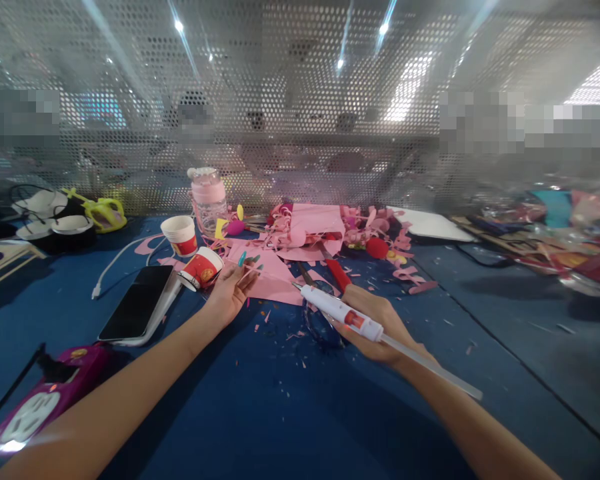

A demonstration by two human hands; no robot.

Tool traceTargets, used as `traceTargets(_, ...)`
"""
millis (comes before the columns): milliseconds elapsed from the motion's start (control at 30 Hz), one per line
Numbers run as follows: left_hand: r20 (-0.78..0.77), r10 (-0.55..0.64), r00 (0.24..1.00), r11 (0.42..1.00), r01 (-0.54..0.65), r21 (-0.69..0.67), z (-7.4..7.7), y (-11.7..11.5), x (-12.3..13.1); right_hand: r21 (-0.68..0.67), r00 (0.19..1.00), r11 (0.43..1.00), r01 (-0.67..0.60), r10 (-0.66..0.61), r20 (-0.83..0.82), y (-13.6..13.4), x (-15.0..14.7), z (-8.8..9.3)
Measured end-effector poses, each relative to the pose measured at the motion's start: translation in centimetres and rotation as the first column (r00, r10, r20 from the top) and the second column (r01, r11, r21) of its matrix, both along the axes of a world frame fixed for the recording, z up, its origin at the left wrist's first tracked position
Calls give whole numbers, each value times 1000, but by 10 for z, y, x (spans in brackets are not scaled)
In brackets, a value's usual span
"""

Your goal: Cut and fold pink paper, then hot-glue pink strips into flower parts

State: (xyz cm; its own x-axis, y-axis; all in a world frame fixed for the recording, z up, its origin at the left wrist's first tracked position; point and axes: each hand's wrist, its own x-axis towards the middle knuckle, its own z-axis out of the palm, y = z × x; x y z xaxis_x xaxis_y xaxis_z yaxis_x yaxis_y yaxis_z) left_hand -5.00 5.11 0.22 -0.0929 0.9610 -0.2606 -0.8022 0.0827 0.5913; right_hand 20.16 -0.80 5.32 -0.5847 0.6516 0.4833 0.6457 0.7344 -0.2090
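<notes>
In my right hand (373, 317) is a white hot glue gun (337, 308), its nozzle pointing left and a long clear glue stick (433, 367) sticking out of its back. My left hand (227, 293) is palm up, fingers curled, pinching what looks like a thin pink paper strip (254, 268) just left of the nozzle. Pink paper sheets (275, 273) lie behind and between both hands. Beneath the glue gun, partly hidden, is a dark blue looped handle (325, 331). A red-handled tool (339, 273) lies just beyond my right hand; its kind is unclear.
A heap of pink paper curls (295, 237) lies at the back. To the left are two paper cups (179, 233), a pink-lidded bottle (209, 197), a phone (137, 303) and a purple power strip (43, 400). Clear-wrapped items (580, 253) stand right. A perforated metal screen (280, 100) rises behind.
</notes>
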Motion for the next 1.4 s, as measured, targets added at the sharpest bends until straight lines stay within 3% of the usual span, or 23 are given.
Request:
traceTargets(400, -10, -19, 1000, 1000, 19, 14, 2, -1, 1, -64, 999, 998, 19, -21, -25, 0, -1, -1)
traceTargets(767, -14, -22, 1000, 1000, 22, -3, 2, -1, 0, -355, 980, 935, 22, -91, -178, -5, -6, 12)
traceTargets(1100, -12, -14, 1000, 1000, 14, 10, 0, -1, 0, -553, 895, 831, -65, -198, -401, 0, 3, -11)
traceTargets(1233, -12, -7, 1000, 1000, 7, 16, -1, -1, 0, -548, 880, 836, -23, -242, -408, 1, 6, -19)
traceTargets(1400, -10, -9, 1000, 1000, 9, 23, -1, -1, 1, -548, 887, 833, -74, -196, -417, 1, 4, -13)
